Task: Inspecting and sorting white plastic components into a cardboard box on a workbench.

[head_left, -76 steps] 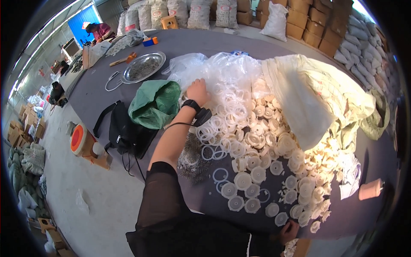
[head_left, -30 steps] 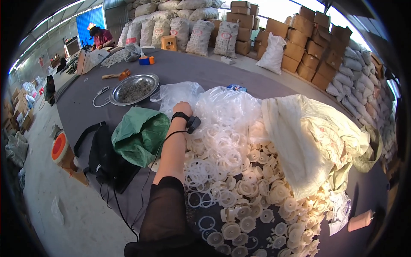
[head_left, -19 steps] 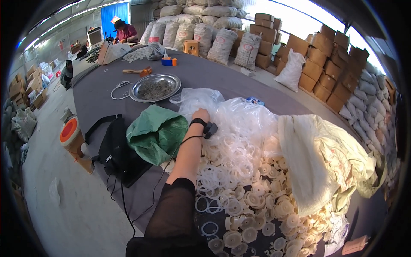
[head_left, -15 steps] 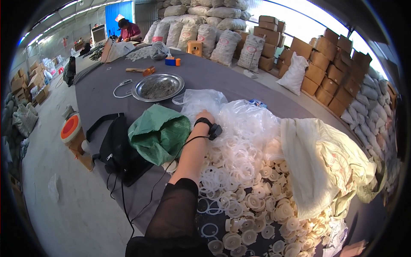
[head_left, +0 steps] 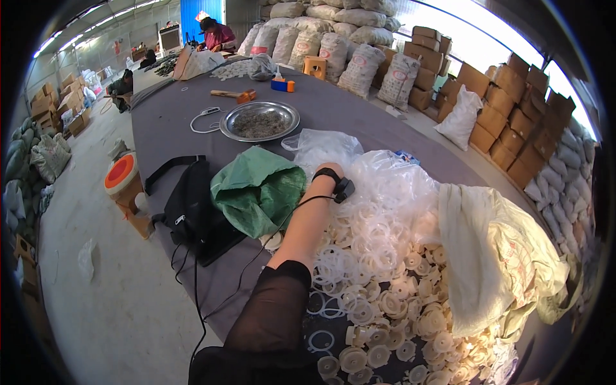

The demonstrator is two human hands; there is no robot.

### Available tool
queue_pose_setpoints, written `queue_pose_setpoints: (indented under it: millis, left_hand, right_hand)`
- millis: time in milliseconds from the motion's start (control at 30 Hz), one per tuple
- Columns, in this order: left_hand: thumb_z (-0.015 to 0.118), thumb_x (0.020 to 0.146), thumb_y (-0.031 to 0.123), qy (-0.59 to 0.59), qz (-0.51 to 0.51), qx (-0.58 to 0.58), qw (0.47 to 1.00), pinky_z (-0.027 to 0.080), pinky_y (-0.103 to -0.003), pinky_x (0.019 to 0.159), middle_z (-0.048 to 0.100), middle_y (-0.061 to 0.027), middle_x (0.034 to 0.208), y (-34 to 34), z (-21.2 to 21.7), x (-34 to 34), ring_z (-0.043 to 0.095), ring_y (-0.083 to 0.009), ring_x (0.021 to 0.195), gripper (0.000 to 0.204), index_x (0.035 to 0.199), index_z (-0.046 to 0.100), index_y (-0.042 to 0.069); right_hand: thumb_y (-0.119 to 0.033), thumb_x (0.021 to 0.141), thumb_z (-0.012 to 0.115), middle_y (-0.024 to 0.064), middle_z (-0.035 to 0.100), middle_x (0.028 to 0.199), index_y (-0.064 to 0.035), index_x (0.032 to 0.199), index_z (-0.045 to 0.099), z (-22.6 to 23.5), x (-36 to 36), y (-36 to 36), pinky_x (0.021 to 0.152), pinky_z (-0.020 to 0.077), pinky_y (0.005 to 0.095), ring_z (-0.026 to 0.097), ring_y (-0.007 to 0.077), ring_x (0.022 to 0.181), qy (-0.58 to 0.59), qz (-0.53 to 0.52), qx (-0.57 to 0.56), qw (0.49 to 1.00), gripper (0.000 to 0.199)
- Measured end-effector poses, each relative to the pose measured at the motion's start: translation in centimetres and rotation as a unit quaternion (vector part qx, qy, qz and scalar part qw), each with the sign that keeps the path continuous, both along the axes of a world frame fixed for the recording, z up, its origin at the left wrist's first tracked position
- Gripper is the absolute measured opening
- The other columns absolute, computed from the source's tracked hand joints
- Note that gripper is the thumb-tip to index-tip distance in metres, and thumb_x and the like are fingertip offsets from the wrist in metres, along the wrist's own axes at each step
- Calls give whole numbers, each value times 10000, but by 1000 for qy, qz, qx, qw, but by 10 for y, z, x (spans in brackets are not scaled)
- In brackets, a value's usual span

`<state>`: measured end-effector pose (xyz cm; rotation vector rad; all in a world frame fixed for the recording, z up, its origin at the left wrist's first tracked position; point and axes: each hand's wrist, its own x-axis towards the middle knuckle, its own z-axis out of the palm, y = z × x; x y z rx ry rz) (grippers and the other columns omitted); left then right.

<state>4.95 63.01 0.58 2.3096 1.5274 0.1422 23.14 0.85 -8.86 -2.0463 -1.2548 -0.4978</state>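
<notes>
My left hand (head_left: pixel 330 171), with a black strap and a small dark device at its wrist, reaches into a clear plastic bag (head_left: pixel 398 183). The bag lies over a heap of translucent rings (head_left: pixel 337 266). Its fingers are hidden by the plastic and the back of the hand, so their grip does not show. Cream round plastic parts (head_left: pixel 391 305) with raised centres spread over the near part of the table. Beside my forearm sits an open green woven bag (head_left: pixel 256 192). My right hand cannot be made out.
On the grey table (head_left: pixel 173 122) lie a metal dish (head_left: pixel 295 119) of dark bits, an orange-headed mallet (head_left: pixel 245 96), a black waist bag (head_left: pixel 189 205) and a cream woven sack (head_left: pixel 500 250). A stool-like bucket (head_left: pixel 122 176) stands left. Beyond are stacked sacks, cartons and a co-worker (head_left: pixel 218 35).
The whole view has shifted, so things sit further right in it. My left hand stays at the clear bag. A skin-coloured shape at the lower right has nearly left the picture.
</notes>
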Motion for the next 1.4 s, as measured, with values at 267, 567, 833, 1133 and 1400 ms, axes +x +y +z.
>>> queue_pose_setpoints:
  millis: [267, 567, 833, 1133, 1400]
  left_hand:
    - [555, 703, 222, -56, 15, -52, 997, 452, -392, 835, 596, -180, 1058, 33, -29, -16, 586, -308, 982, 333, 968, 654, 48]
    - [644, 638, 87, -618, 133, -120, 766, 508, -317, 591, 633, -98, 705, 26, -39, -33, 612, -176, 609, 118, 726, 647, 8]
    - [542, 796, 148, -775, 221, -219, 550, 404, -331, 398, 531, -65, 658, 14, -25, -43, 525, -185, 517, 157, 877, 561, 15]
    - [446, 871, 386, -810, 208, -292, 463, 195, -249, 332, 314, 47, 451, -19, -10, -71, 282, -97, 368, 373, 562, 380, 188]
    - [408, 936, 355, -682, -64, -611, 398, 188, -208, 351, 295, 51, 522, -222, 62, -51, 281, -60, 424, 370, 628, 402, 149]
  right_hand:
    - [-72, 774, 529, 155, 529, 760, -8, 842, 570, 3, 9, 11, 633, 428, 365, 532, 307, 706, -13, 7, 22, 1000, 102]
    - [-71, 774, 523, 151, 521, 750, -8, 837, 564, 4, 2, -14, 618, 423, 361, 527, 303, 696, -2, -2, 11, 1000, 99]
    - [-70, 774, 517, 147, 515, 741, -8, 834, 559, 7, -24, -56, 605, 418, 358, 523, 300, 686, 13, -27, 0, 1000, 95]
    - [-69, 775, 511, 143, 507, 730, -8, 829, 553, -1, -105, -148, 591, 413, 355, 518, 297, 675, 68, -124, -4, 990, 92]
    - [-33, 699, 587, 118, 541, 739, -58, 778, 561, 46, -137, -145, 583, 450, 356, 553, 295, 666, 133, -204, -22, 970, 87]
